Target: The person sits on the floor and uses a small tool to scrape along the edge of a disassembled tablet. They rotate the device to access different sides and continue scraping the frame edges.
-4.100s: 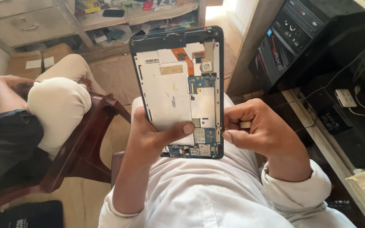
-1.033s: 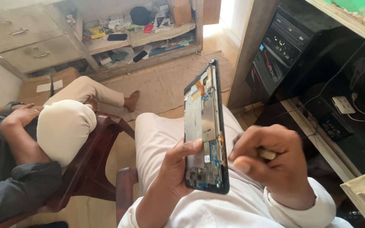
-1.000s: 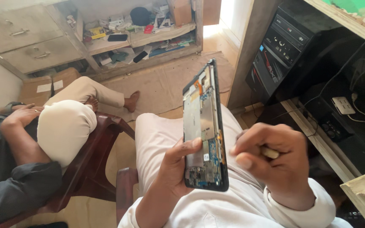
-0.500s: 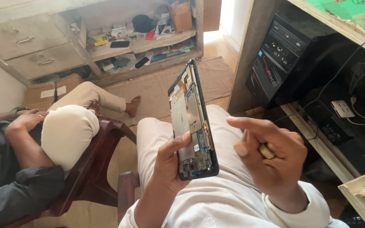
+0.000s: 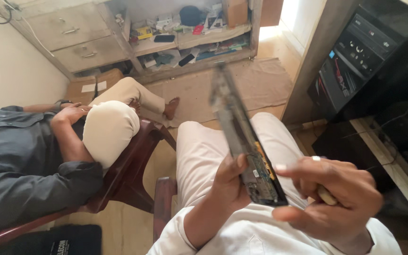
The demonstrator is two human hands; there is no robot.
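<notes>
Blurring edge-on tablet (image 5: 244,141) hides left hand (image 5: 230,182) fingers.

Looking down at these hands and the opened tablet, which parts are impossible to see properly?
Head view, the only one:
- Tablet: turned edge-on and motion-blurred, so its circuit side and screen side are barely visible.
- Left hand: fingers hidden behind the tablet.
- Right hand: holds a small pale object, mostly covered by the fingers; its kind is unclear.
- Shelf items: too small to identify.
- Seated person: cut off by the left edge.
</notes>
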